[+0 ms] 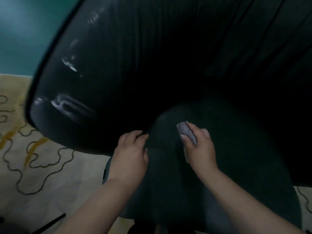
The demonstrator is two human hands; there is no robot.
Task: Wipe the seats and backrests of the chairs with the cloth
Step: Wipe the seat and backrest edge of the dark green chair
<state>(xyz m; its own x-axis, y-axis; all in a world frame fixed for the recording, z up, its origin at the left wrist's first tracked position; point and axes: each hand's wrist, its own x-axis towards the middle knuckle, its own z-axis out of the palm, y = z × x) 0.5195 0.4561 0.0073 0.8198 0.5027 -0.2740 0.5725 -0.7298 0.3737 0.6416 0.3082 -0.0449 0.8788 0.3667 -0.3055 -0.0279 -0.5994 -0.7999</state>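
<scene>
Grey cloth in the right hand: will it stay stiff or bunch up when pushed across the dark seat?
The small grey cloth looks soft and floppy: it sits bunched under the right hand, so it will probably wad up. It seems light. On the dark fabric seat it may drag rather than slide.
</scene>
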